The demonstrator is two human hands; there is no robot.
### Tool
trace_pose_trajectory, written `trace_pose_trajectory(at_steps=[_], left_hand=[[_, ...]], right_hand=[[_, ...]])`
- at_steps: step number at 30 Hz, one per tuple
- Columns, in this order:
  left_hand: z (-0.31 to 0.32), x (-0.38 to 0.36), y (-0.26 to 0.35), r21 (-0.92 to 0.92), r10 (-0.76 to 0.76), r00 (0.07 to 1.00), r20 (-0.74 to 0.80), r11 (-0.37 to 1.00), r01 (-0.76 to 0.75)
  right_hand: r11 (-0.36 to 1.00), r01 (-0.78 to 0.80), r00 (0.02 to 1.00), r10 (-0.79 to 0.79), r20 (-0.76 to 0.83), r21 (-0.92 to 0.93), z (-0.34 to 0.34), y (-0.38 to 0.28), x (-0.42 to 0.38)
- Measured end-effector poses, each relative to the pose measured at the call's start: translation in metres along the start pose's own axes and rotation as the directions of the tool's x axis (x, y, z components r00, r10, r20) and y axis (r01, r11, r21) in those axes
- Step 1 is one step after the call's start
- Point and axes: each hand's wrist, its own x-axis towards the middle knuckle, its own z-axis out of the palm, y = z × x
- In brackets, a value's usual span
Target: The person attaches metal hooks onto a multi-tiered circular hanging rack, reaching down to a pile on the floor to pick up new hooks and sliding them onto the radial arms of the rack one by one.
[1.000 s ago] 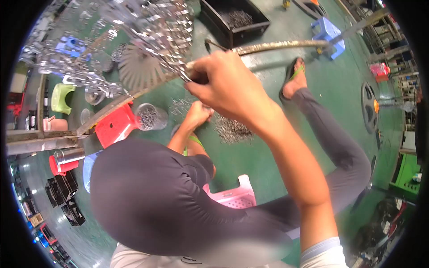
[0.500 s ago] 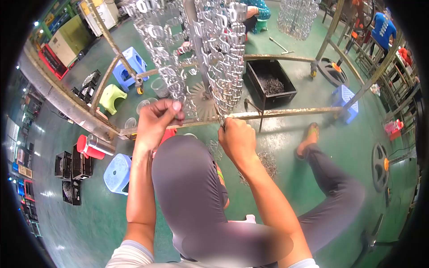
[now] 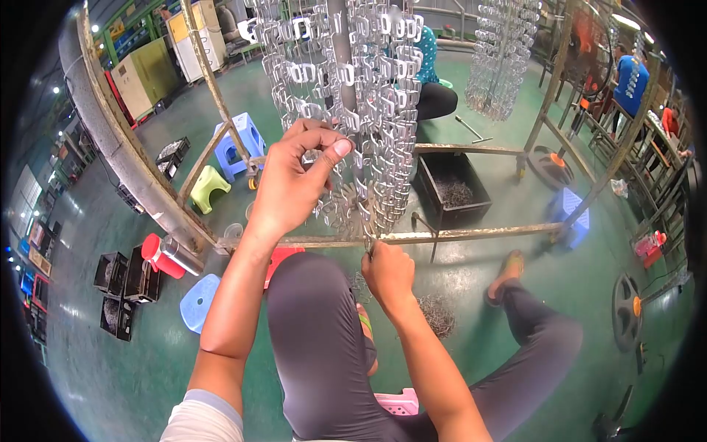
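Long strands of shiny metal clips (image 3: 394,110) hang in a cluster around an upright pole (image 3: 340,51). My left hand (image 3: 294,177) is raised beside the strands at their left, thumb and fingers pinched together; what lies between them, if anything, is too small to make out. Lower down, my right hand (image 3: 389,271) is closed in a fist at the bottom of the cluster, just below the frame's front bar (image 3: 456,236). The lower end of a strand runs into that fist, and the fingers hide the rest.
Behind the bar stands a black crate (image 3: 453,190) of small metal parts. More parts lie on the floor (image 3: 436,318) past my right hand. Stools, a red-lidded flask (image 3: 171,255) and black bins (image 3: 118,295) are at left. A co-worker (image 3: 431,74) sits behind the strands.
My left hand has risen up along the strands, still pinched. My right fist stays at the strand's lower end. The view has tilted upward, so the scene sits lower.
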Motion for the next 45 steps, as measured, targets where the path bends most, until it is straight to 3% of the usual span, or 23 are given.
trace_pose_trajectory(at_steps=[3,6,12,15,18,22,27,29,32,41,45], left_hand=[[0.002,0.004,0.004,-0.018,0.006,1.000,-0.001,1.000,-0.006],[-0.005,0.005,0.025,0.130,-0.096,0.993,-0.062,0.986,0.103],[-0.013,0.027,0.032,0.274,0.276,0.960,-0.054,0.928,-0.251],[-0.011,0.034,0.037,0.309,0.259,0.965,-0.037,0.921,-0.236],[-0.016,0.040,0.037,0.283,0.126,0.992,0.011,0.951,-0.124],[-0.019,0.043,0.034,0.241,0.132,0.991,0.013,0.962,-0.131],[-0.020,0.048,0.025,0.225,0.162,0.987,0.005,0.961,-0.159],[-0.020,0.051,0.022,0.212,0.138,0.990,-0.009,0.968,-0.133],[-0.019,0.052,0.021,0.182,0.122,0.992,-0.021,0.976,-0.116],[-0.024,0.048,0.022,0.207,0.115,0.992,-0.044,0.973,-0.103],[-0.026,0.040,0.032,0.222,0.045,0.996,-0.075,0.975,-0.028]], right_hand=[[1.000,-0.001,1.000,0.002,0.009,-0.013,-0.004,-0.002,0.000],[0.999,-0.004,1.000,0.005,0.025,-0.033,-0.005,-0.001,0.001],[0.999,-0.008,1.000,0.008,0.015,-0.049,-0.005,-0.006,-0.001],[0.998,0.002,1.000,-0.001,0.023,-0.059,-0.004,-0.006,0.000],[0.998,-0.001,0.999,0.004,0.041,-0.064,-0.004,-0.007,-0.001],[0.995,-0.024,0.992,0.036,0.124,-0.097,-0.028,-0.010,0.001],[0.997,0.037,0.999,-0.036,-0.019,0.064,-0.099,-0.046,0.021],[0.970,0.167,0.935,-0.100,-0.341,0.175,-0.108,-0.057,0.039],[0.902,0.297,0.876,-0.127,-0.465,0.314,-0.133,-0.083,0.061],[0.911,0.373,0.760,-0.190,-0.621,0.177,-0.124,-0.101,0.099],[0.910,0.369,0.767,-0.185,-0.614,0.187,-0.121,-0.103,0.105]])
